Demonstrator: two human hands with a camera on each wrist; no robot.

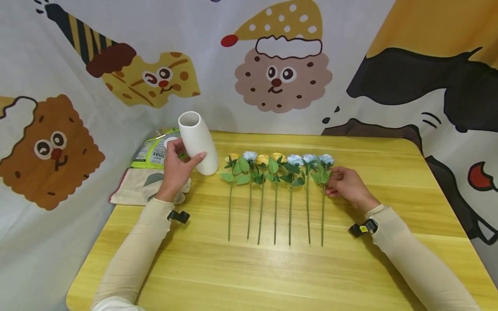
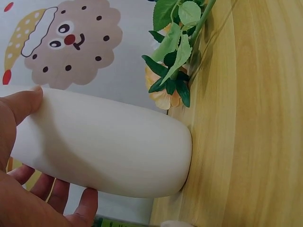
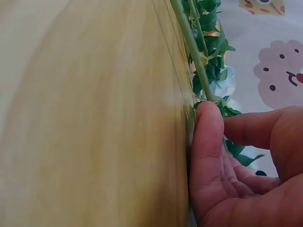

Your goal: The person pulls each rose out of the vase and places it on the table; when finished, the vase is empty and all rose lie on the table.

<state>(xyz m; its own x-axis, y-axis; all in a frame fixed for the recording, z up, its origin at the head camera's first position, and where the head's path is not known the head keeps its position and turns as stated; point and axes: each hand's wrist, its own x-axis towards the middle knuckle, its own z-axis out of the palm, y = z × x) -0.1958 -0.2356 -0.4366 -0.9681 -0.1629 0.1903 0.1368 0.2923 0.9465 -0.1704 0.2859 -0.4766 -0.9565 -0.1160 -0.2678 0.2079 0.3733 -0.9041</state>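
Observation:
My left hand (image 1: 177, 168) holds a tall white vase (image 1: 200, 144), thumb on one side and fingers on the other. The vase's base meets the table in the left wrist view, and its mouth tips slightly left in the head view. Several artificial roses lie in a row right of it, yellow and light blue heads at the far end, stems toward me. At the row's right end is a light-blue rose (image 1: 326, 160). My right hand (image 1: 349, 186) pinches it just below the head, thumb and index finger at the stem (image 3: 201, 75); the fingertips partly hide the contact.
Left of the vase a beige cloth item (image 1: 134, 186) lies on the wooden table (image 1: 249, 276). Behind it sits a green-and-grey package (image 1: 149, 152). A cartoon-printed curtain (image 1: 218, 65) hangs along the table's back and left sides.

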